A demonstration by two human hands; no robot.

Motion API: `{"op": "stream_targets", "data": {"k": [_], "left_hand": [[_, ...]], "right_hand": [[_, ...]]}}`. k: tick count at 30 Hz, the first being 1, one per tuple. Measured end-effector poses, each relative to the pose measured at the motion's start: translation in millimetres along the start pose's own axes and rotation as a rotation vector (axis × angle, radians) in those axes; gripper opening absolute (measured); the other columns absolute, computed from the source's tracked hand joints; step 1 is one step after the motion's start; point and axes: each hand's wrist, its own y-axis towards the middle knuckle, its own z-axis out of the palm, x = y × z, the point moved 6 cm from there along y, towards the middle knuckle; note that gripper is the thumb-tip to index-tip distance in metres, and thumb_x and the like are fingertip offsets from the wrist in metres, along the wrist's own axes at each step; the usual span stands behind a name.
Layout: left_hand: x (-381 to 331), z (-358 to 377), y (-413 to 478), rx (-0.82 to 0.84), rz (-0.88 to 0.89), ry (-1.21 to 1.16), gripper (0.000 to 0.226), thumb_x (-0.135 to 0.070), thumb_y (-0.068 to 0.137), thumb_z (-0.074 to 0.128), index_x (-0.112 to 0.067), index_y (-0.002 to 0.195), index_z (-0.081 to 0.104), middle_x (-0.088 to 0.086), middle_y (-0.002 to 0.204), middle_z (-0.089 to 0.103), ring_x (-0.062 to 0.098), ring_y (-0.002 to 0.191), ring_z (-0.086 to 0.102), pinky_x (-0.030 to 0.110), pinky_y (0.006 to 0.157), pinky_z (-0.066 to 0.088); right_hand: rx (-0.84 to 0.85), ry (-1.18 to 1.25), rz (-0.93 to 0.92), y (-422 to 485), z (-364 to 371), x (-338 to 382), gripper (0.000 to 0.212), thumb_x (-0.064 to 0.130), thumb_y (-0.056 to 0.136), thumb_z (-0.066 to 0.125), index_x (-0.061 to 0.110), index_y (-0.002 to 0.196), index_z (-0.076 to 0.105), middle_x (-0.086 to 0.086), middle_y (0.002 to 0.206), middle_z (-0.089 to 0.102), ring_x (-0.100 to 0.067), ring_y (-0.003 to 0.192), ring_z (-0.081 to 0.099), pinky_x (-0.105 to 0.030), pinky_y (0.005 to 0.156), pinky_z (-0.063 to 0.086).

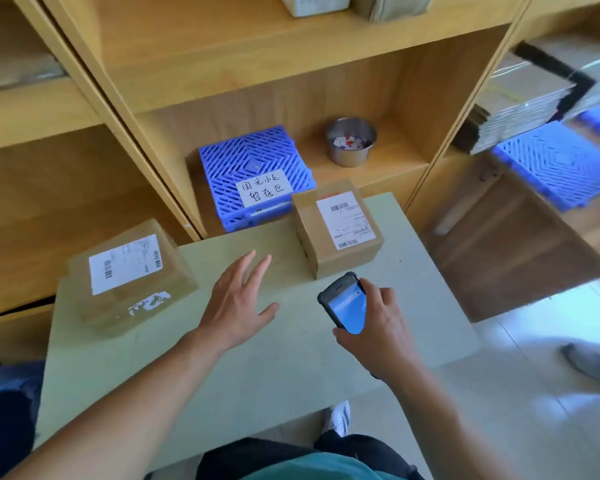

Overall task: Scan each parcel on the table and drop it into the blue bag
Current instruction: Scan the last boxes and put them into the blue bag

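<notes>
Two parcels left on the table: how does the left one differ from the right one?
The left parcel sits at the table's left edge, away from both hands; the right parcel sits at the far edge, just beyond the scanner in the right hand. The left parcel looks wider and carries a torn white sticker on its front; the right parcel's front is plain. Its label runs crosswise, the right one's lengthwise. Both are brown cartons, label up.
</notes>
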Motion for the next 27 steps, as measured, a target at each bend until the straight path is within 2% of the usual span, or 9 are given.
{"op": "stream_targets", "data": {"k": [6, 9, 11, 16, 19, 21, 23, 25, 27], "left_hand": [[-78, 44, 71, 0.075, 0.140, -0.026, 0.096, -0.041, 0.088, 0.071, -0.028, 0.164, 0.013, 0.005, 0.172, 0.014, 0.031, 0.158, 0.008, 0.045, 0.125, 0.024], [-98, 74, 109, 0.212, 0.147, 0.033, 0.092, -0.034, 0.092, 0.062, -0.026, 0.164, 0.006, -0.001, 0.173, -0.009, 0.022, 0.159, -0.008, 0.047, 0.125, 0.023], [-103, 90, 122, 0.294, 0.106, 0.049, 0.091, -0.031, 0.093, 0.057, -0.024, 0.164, 0.002, -0.002, 0.172, -0.014, 0.021, 0.158, -0.009, 0.049, 0.123, 0.026], [-97, 97, 102, 0.315, -0.009, 0.105, 0.096, -0.028, 0.089, 0.056, -0.033, 0.164, -0.003, -0.007, 0.172, 0.009, 0.019, 0.158, 0.008, 0.060, 0.120, 0.026], [-70, 78, 74, 0.131, -0.033, 0.181, 0.083, -0.027, 0.083, 0.065, -0.031, 0.158, 0.031, -0.003, 0.151, 0.048, 0.024, 0.144, 0.042, 0.068, 0.116, 0.028], [-39, 61, 56, -0.017, -0.130, 0.242, 0.061, -0.036, 0.081, 0.065, -0.024, 0.140, 0.056, 0.001, 0.124, 0.061, 0.030, 0.124, 0.056, 0.071, 0.108, 0.034], [-10, 48, 41, -0.035, -0.298, 0.292, 0.055, -0.052, 0.083, 0.064, -0.020, 0.128, 0.064, 0.003, 0.117, 0.060, 0.032, 0.116, 0.056, 0.070, 0.103, 0.038], [6, 47, 28, 0.064, -0.426, 0.277, 0.070, -0.068, 0.080, 0.066, -0.021, 0.131, 0.060, 0.005, 0.135, 0.052, 0.032, 0.131, 0.045, 0.069, 0.105, 0.035], [11, 53, 19, 0.190, -0.490, 0.189, 0.095, -0.084, 0.071, 0.063, -0.027, 0.145, 0.043, 0.010, 0.160, 0.025, 0.034, 0.148, 0.020, 0.068, 0.111, 0.030]], "right_hand": [[0.033, 0.008, 0.105, 20, -25, -61, 0.087, 0.045, 0.072, 0.074, 0.038, 0.144, 0.025, 0.008, 0.119, 0.035, -0.021, 0.094, 0.051, -0.043, 0.065, 0.058], [0.030, -0.007, 0.126, 31, -37, -82, 0.088, 0.045, 0.072, 0.073, 0.039, 0.145, 0.024, 0.009, 0.120, 0.036, -0.019, 0.094, 0.051, -0.040, 0.067, 0.057], [0.041, -0.019, 0.133, 40, -46, -96, 0.089, 0.045, 0.071, 0.073, 0.040, 0.144, 0.024, 0.009, 0.123, 0.037, -0.020, 0.096, 0.053, -0.040, 0.071, 0.057], [0.023, 0.017, 0.142, 65, -66, -113, 0.088, 0.047, 0.069, 0.074, 0.042, 0.142, 0.026, 0.011, 0.119, 0.037, -0.021, 0.091, 0.054, -0.042, 0.061, 0.059], [0.041, 0.022, 0.104, 81, -65, -102, 0.088, 0.045, 0.072, 0.076, 0.039, 0.144, 0.026, 0.009, 0.121, 0.037, -0.021, 0.089, 0.055, -0.038, 0.061, 0.056], [0.069, 0.039, 0.068, 89, -58, -88, 0.089, 0.045, 0.073, 0.076, 0.038, 0.146, 0.026, 0.008, 0.123, 0.036, -0.022, 0.090, 0.054, -0.039, 0.061, 0.057], [0.102, 0.041, 0.030, 92, -48, -73, 0.089, 0.045, 0.073, 0.076, 0.038, 0.145, 0.024, 0.008, 0.123, 0.035, -0.023, 0.092, 0.053, -0.041, 0.061, 0.058], [0.134, 0.029, -0.011, 91, -37, -58, 0.089, 0.045, 0.072, 0.076, 0.038, 0.145, 0.024, 0.007, 0.123, 0.035, -0.023, 0.093, 0.053, -0.044, 0.062, 0.059], [0.162, 0.008, -0.045, 89, -26, -49, 0.091, 0.045, 0.072, 0.076, 0.038, 0.145, 0.025, 0.007, 0.122, 0.035, -0.021, 0.095, 0.052, -0.045, 0.063, 0.059]]}}
